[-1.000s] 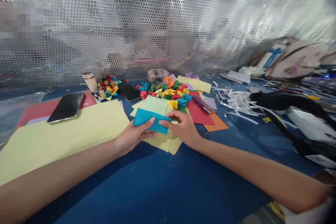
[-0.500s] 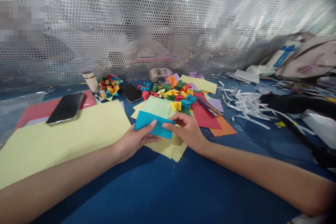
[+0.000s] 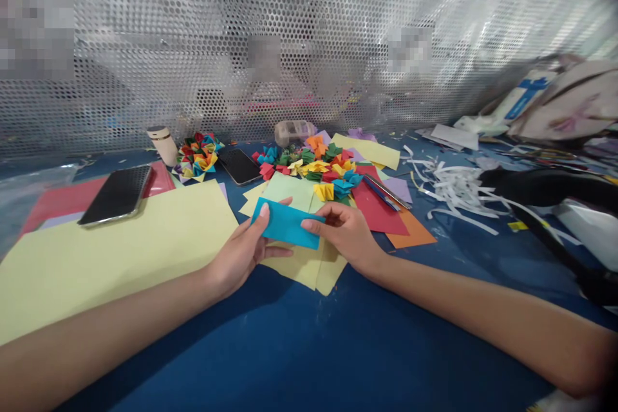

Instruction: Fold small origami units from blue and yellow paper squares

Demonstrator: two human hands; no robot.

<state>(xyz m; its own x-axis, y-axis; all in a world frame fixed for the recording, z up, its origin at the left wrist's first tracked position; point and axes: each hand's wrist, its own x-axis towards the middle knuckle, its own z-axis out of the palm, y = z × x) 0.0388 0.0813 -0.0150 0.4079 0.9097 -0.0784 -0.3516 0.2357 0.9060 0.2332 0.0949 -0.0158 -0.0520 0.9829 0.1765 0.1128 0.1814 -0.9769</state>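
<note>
A folded blue sheet of paper [image 3: 287, 224], a flat rectangle, is held up between both hands. My left hand [image 3: 248, 244] pinches its left end, thumb on the front face and fingers behind. At the right end, my right hand [image 3: 345, 232] grips the paper between thumb and fingers. Pale yellow sheets [image 3: 302, 268] and a light green sheet [image 3: 290, 188] lie on the table beneath and behind it. Just beyond are small folded paper pieces [image 3: 316, 167] in several colours.
On the blue table [image 3: 318, 347] lie a large yellow sheet [image 3: 145, 238], a phone [image 3: 117, 194] and a second phone [image 3: 240, 166]. Red paper [image 3: 379, 209] with pens [image 3: 386, 192], white paper strips [image 3: 456, 190] and a black strap [image 3: 535, 193] are rightward. A perforated metal panel [image 3: 309, 32] stands behind.
My left thumb has slid left toward the upper left corner of the blue paper. Both hands still hold the paper, which has shifted slightly up and right.
</note>
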